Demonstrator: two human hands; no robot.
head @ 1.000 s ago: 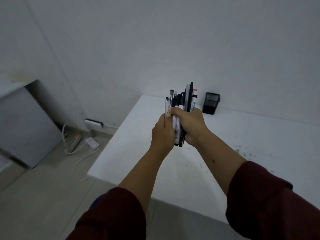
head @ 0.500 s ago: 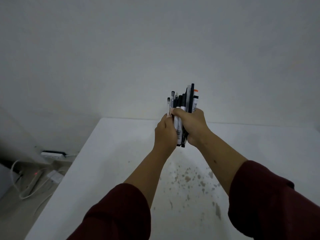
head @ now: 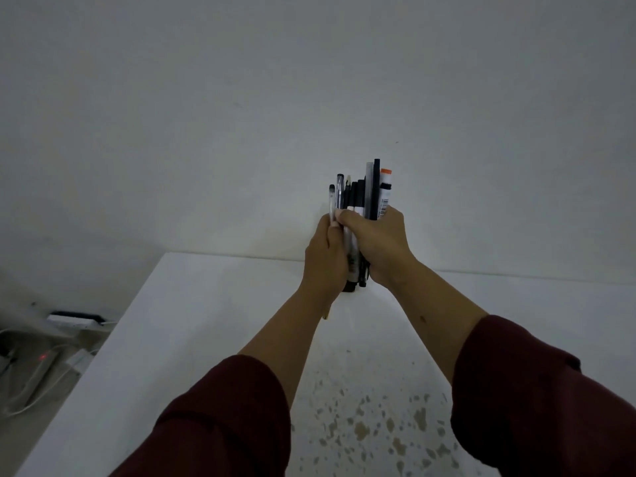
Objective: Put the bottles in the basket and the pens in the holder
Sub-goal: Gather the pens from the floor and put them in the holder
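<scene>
A bundle of several pens [head: 364, 197] stands upright in both my hands, above the far part of the white table [head: 179, 332]. The pens are mostly black and clear; one at the right has an orange cap. My left hand [head: 325, 259] wraps the bundle from the left. My right hand [head: 378, 246] grips it from the right, thumb across the front. The pens' lower ends stick out just below my hands. No holder, basket or bottle is in view.
The table top carries brownish stains [head: 378, 425] near me. Its left edge drops to the floor, where a white power strip [head: 74, 321] and cables [head: 31, 380] lie by the wall. A plain white wall [head: 309, 98] rises behind the table.
The view has swung right and up, so the black pen holder and the grey cabinet have left the frame. My hands keep the same hold on the pens.
</scene>
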